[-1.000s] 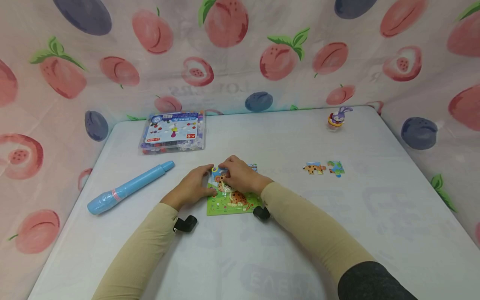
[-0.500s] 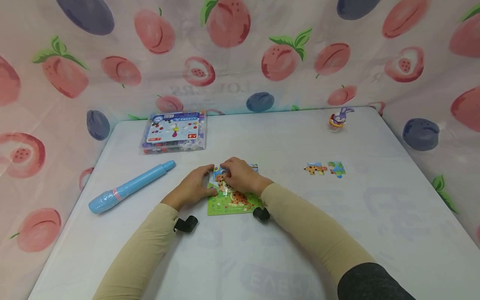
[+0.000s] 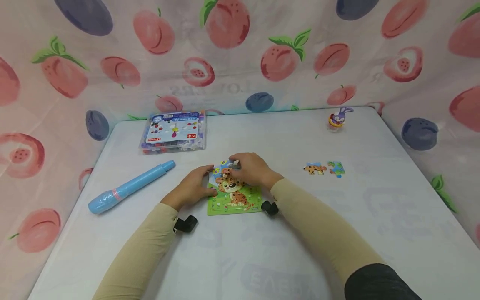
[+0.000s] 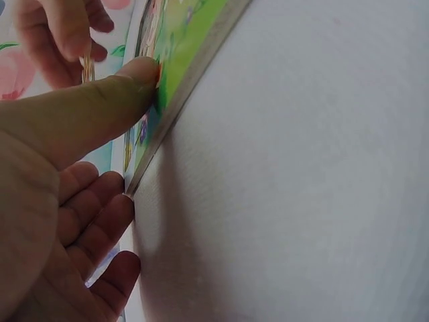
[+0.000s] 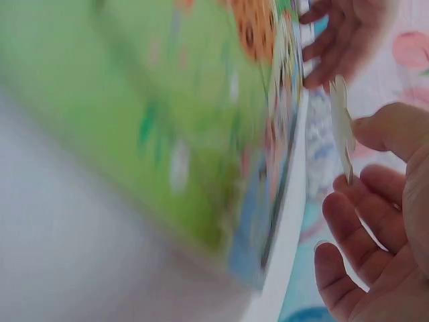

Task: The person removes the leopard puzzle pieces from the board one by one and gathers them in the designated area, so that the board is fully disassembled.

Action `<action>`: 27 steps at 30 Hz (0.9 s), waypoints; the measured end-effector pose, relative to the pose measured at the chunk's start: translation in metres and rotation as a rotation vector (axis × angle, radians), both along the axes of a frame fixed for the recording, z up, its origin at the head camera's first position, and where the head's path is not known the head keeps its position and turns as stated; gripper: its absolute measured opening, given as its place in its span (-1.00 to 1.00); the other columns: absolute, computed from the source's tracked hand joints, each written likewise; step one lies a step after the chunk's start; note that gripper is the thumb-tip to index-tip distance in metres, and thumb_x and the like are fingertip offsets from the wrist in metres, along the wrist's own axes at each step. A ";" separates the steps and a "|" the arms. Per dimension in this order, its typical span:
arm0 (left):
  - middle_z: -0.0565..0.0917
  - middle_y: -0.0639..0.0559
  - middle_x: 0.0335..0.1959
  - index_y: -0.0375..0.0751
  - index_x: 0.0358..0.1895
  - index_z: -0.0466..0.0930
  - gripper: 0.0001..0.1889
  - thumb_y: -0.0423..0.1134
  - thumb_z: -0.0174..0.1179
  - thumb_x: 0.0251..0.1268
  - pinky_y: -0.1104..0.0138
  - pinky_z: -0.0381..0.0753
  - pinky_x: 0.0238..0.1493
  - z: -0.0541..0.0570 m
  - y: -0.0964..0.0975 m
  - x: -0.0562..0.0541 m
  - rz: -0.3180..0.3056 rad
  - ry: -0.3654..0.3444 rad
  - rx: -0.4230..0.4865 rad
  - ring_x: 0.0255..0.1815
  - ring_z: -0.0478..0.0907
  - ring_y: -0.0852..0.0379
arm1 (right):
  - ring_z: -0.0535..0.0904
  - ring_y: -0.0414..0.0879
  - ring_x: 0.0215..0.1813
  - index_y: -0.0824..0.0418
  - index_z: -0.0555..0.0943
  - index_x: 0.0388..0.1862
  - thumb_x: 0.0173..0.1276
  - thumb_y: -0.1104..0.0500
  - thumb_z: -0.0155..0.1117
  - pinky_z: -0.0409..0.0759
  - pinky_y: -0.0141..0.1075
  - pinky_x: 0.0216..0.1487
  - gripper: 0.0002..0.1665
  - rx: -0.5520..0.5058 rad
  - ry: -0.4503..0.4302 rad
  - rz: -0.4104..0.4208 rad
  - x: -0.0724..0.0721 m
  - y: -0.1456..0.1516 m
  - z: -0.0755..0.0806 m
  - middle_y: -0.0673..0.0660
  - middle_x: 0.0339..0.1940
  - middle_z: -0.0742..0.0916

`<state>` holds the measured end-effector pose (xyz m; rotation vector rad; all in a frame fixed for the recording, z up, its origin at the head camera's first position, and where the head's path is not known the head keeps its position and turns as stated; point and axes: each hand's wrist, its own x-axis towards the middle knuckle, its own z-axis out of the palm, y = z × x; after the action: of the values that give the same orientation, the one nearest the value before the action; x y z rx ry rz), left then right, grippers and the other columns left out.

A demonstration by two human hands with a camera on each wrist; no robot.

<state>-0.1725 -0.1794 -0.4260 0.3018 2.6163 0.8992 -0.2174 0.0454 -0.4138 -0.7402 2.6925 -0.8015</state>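
Note:
A jigsaw puzzle board (image 3: pixel 225 207) lies mid-table, with a spotted cartoon leopard on green grass. My left hand (image 3: pixel 190 187) holds its left side, the thumb (image 4: pixel 137 74) on the top face and fingertips at the edge. Over the board's upper right, my right hand (image 3: pixel 255 168) pinches a thin puzzle piece (image 5: pixel 342 127) between thumb and fingers. The right wrist view shows that piece edge-on, raised off the board. Part of the board's upper right is hidden behind the right hand.
Two loose puzzle pieces, one spotted (image 3: pixel 315 168) and one blue-green (image 3: pixel 336 168), lie to the right. A clear bead box (image 3: pixel 172 131) stands at the back left, a blue cylinder (image 3: pixel 131 187) in front of it. A purple rabbit figure (image 3: pixel 337 119) stands at the back right.
The right hand has lifted and shifted right with a puzzle piece in its fingers, uncovering the leopard's face. The left hand stays at the board's left side.

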 end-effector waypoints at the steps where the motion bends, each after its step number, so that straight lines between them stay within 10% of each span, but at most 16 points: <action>1: 0.27 -0.25 0.49 -0.26 0.57 0.10 -0.05 -0.14 0.47 0.19 -0.03 0.11 0.49 0.000 0.000 0.000 -0.001 0.002 -0.001 0.49 0.18 -0.20 | 0.58 -0.02 0.11 0.20 0.53 0.37 0.43 0.05 0.26 0.55 -0.14 0.17 -0.43 0.010 0.008 -0.002 -0.001 0.005 0.001 0.12 0.18 0.68; 27: 0.26 -0.24 0.50 -0.26 0.57 0.10 -0.05 -0.15 0.47 0.20 -0.03 0.08 0.51 -0.001 0.000 0.000 -0.010 0.006 -0.016 0.52 0.13 -0.20 | 0.53 0.18 0.14 0.30 0.60 0.25 0.35 0.11 0.28 0.49 0.08 0.21 -0.48 0.103 0.024 -0.089 -0.012 0.148 -0.007 0.28 0.07 0.68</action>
<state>-0.1724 -0.1794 -0.4265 0.3132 2.6236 0.8744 -0.2291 0.1930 -0.4207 -0.6135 2.7811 -0.6715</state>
